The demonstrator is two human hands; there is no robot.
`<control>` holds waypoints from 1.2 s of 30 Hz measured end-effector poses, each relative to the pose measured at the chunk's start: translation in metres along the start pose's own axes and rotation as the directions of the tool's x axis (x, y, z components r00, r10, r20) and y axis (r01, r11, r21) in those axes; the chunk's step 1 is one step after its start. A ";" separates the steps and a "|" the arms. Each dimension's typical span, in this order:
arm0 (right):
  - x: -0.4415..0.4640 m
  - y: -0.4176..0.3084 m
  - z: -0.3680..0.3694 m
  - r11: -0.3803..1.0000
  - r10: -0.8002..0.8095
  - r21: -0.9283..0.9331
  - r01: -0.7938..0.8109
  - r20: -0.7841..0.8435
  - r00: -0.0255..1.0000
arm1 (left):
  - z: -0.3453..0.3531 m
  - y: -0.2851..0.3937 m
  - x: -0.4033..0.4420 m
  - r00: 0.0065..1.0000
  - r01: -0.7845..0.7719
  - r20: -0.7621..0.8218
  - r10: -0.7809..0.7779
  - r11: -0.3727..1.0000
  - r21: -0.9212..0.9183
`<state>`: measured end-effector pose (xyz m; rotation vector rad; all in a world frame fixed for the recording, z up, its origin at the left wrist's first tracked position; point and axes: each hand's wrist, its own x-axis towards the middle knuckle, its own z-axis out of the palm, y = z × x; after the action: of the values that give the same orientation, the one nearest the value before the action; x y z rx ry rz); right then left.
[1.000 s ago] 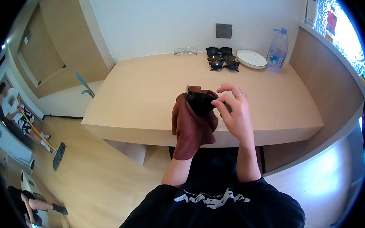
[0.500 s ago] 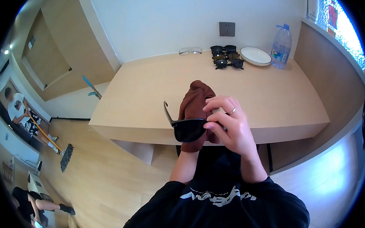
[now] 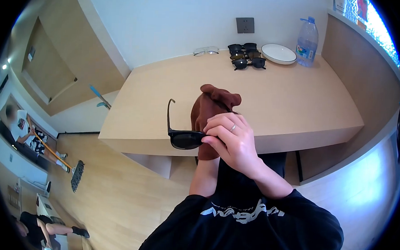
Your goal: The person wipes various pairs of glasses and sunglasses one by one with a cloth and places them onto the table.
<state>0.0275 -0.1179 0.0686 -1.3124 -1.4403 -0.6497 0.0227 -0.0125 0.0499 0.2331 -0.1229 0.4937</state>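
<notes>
Black sunglasses (image 3: 186, 140) with dark lenses are held in front of me, one temple arm sticking up at the left. My right hand (image 3: 232, 142), with a ring on one finger, is closed round their right part, thumb against the frame. A brown cloth (image 3: 205, 109) covers my left hand (image 3: 205, 125) down to the wrist, just behind the sunglasses. Its fingers are hidden under the fabric, so their grip does not show. The right half of the sunglasses is hidden by my right hand and the cloth.
On the desk (image 3: 156, 96) several dark sunglasses (image 3: 247, 56) lie stacked beside a white plate (image 3: 279, 54), a plastic bottle (image 3: 307, 42) and clear-framed glasses (image 3: 206, 51). A partition (image 3: 363, 65) bounds the right side. At left, one person holds a mop (image 3: 77, 175); another person (image 3: 37, 229) sits.
My right hand and the sunglasses have shifted left, and the raised temple arm stands straighter. The top of the brown cloth has spread to the right.
</notes>
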 end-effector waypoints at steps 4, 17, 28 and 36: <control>-0.004 0.007 0.000 1.000 0.006 -0.006 -0.006 0.038 0.999 | -0.034 0.007 -0.011 0.988 0.136 0.097 -0.120 0.973 -0.186; -0.017 0.011 0.016 0.997 0.066 0.037 -0.068 0.053 0.996 | -0.047 0.015 0.015 0.858 -0.342 0.243 0.452 0.150 0.928; -0.017 0.010 0.025 0.971 0.184 0.143 -0.192 0.065 0.981 | -0.008 0.003 -0.026 0.921 -0.389 0.233 0.311 0.749 0.536; -0.017 0.016 0.023 0.939 0.338 0.093 -0.330 -0.084 0.938 | -0.003 0.004 -0.026 0.930 -0.366 0.117 0.347 0.857 0.363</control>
<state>0.0328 -0.0998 0.0416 -1.4020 -1.1152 -0.4219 -0.0014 -0.0202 0.0438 0.6112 -0.1162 0.8856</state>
